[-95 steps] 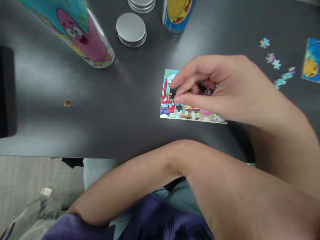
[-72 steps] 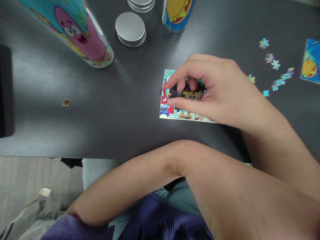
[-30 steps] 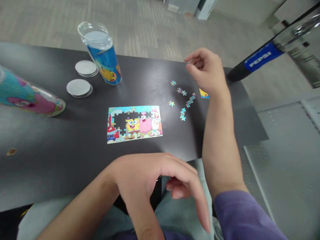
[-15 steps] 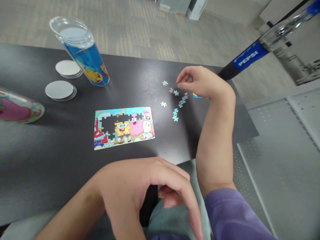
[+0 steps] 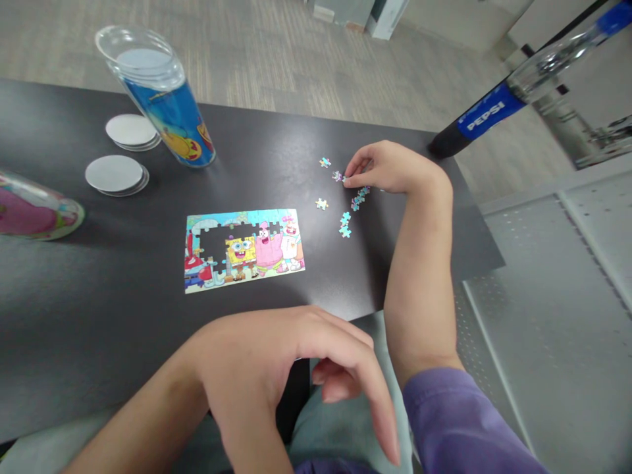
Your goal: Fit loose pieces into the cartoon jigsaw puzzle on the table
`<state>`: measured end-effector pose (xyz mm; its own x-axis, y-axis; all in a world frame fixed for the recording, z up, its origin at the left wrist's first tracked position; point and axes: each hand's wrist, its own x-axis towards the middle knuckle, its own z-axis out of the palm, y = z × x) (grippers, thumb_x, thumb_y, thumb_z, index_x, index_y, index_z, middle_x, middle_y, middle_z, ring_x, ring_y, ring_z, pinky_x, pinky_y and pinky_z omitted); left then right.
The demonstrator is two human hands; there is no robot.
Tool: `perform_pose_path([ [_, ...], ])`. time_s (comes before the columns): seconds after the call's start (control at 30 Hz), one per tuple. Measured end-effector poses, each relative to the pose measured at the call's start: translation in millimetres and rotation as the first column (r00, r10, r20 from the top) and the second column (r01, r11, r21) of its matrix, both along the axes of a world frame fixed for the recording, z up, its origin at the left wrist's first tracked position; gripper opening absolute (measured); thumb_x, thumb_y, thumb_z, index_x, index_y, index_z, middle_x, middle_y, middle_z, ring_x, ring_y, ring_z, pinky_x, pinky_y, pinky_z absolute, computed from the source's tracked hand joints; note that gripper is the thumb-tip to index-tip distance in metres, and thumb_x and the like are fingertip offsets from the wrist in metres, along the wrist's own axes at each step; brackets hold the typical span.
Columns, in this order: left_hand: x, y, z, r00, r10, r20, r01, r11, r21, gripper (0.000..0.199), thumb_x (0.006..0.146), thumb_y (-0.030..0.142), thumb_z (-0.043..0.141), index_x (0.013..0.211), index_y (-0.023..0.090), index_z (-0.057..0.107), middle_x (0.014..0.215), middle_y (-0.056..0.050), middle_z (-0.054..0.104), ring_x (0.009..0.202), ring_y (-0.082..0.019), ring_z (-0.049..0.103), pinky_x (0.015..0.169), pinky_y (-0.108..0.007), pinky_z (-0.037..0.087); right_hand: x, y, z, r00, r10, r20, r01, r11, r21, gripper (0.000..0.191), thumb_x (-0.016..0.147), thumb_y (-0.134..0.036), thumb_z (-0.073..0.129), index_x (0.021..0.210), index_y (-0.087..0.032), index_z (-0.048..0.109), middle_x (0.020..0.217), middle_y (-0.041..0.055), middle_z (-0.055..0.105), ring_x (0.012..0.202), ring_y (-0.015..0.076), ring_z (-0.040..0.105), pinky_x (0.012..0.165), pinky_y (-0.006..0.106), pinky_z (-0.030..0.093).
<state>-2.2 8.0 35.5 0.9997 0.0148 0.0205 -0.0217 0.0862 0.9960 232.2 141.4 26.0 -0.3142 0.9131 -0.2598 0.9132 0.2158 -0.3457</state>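
Note:
A partly assembled cartoon jigsaw puzzle (image 5: 271, 253) lies on the dark table, with a gap in its upper left and middle. To its right are several loose puzzle pieces (image 5: 322, 205), mostly light blue. My right hand (image 5: 392, 168) is over this group, thumb and index finger closed on a small puzzle piece (image 5: 344, 179) at the tabletop, mostly hidden by the fingertips. Bent at the wrist over the table's near edge, my left hand (image 5: 296, 355) holds nothing; its fingers hang apart above my lap.
A clear-topped blue cylinder (image 5: 180, 122) stands at the back left beside two stacks of white discs (image 5: 114, 174). Another cylinder with a pink print (image 5: 39, 207) is at the left edge. A Pepsi bottle (image 5: 488, 115) stands at the far right corner of the table (image 5: 123, 342).
My right hand has come down and slightly left, its fingertips closing on a loose piece. My left hand stays in place. The view has shifted slightly.

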Motion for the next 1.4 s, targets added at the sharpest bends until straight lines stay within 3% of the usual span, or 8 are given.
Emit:
perform_pose_path([
  [0.33, 4.3, -1.7, -5.6, 0.998, -0.055, 0.036, 0.055, 0.998, -0.01, 0.033, 0.073, 0.036, 0.033, 0.09, 0.016, 0.053, 0.067, 0.001, 0.034, 0.068, -0.004, 0.037, 0.07, -0.02, 0.033, -1.6, -1.5, 3.7, 0.988, -0.039, 0.147, 0.037, 0.999, 0.012, 0.031, 0.063, -0.045, 0.054, 0.074, -0.018, 0.061, 0.07, 0.0037, 0.059, 0.064, 0.0154, 0.052, 0.055, 0.025, 0.036],
  [0.57, 2.0, 1.0, -2.1, 0.999, -0.018, 0.03, 0.02, 0.998, -0.054, 0.045, 0.072, 0.047, 0.024, 0.091, 0.018, 0.054, 0.071, -0.002, 0.04, 0.069, -0.006, 0.038, 0.069, -0.021, 0.034, 9.5, -3.0, 6.0, 0.986, -0.158, 0.048, 0.148, 0.974, 0.171, 0.025, 0.066, -0.04, 0.052, 0.077, -0.019, 0.058, 0.074, 0.0029, 0.058, 0.064, 0.0145, 0.05, 0.054, 0.026, 0.035],
  [0.73, 1.8, 2.9, -1.6, 0.999, -0.045, 0.016, 0.046, 0.997, -0.059, 0.045, 0.073, 0.045, 0.023, 0.091, 0.018, 0.053, 0.071, -0.003, 0.038, 0.07, -0.007, 0.039, 0.068, -0.021, 0.034, 29.2, -6.9, 7.0, 0.982, -0.179, 0.065, 0.179, 0.984, 0.002, 0.031, 0.056, -0.036, 0.063, 0.081, -0.019, 0.057, 0.074, 0.0022, 0.057, 0.06, 0.0142, 0.051, 0.049, 0.025, 0.036],
  [0.9, 1.4, 2.0, -2.6, 0.998, -0.034, 0.043, 0.037, 0.997, -0.07, 0.052, 0.07, 0.051, 0.02, 0.092, 0.017, 0.053, 0.071, -0.003, 0.038, 0.069, -0.007, 0.038, 0.068, -0.021, 0.034, 34.4, -6.9, 4.6, 0.993, -0.119, 0.017, 0.12, 0.987, -0.11, 0.029, 0.055, -0.034, 0.065, 0.079, -0.019, 0.058, 0.073, 0.0017, 0.057, 0.063, 0.0139, 0.052, 0.053, 0.026, 0.037],
  [1.03, 0.8, 1.8, -2.4, 0.998, -0.031, 0.053, 0.034, 0.998, -0.06, 0.054, 0.069, 0.053, 0.021, 0.091, 0.017, 0.053, 0.071, -0.003, 0.039, 0.069, -0.007, 0.037, 0.069, -0.022, 0.034, 29.7, -4.3, 3.6, 0.994, -0.106, 0.031, 0.109, 0.988, -0.114, 0.023, 0.054, -0.034, 0.065, 0.072, -0.02, 0.06, 0.067, 0.0011, 0.058, 0.061, 0.0148, 0.052, 0.054, 0.026, 0.038],
  [1.4, 0.2, 1.4, 2.9, 1.0, -0.011, 0.017, 0.011, 0.999, -0.039, 0.049, 0.074, 0.045, 0.018, 0.091, 0.016, 0.053, 0.07, -0.002, 0.038, 0.069, -0.006, 0.038, 0.069, -0.021, 0.033, 20.9, -5.6, 1.7, 0.989, -0.097, -0.108, 0.088, 0.993, -0.082, 0.022, 0.062, -0.033, 0.06, 0.081, -0.023, 0.056, 0.075, 0.0011, 0.059, 0.066, 0.0162, 0.054, 0.055, 0.027, 0.04],
])
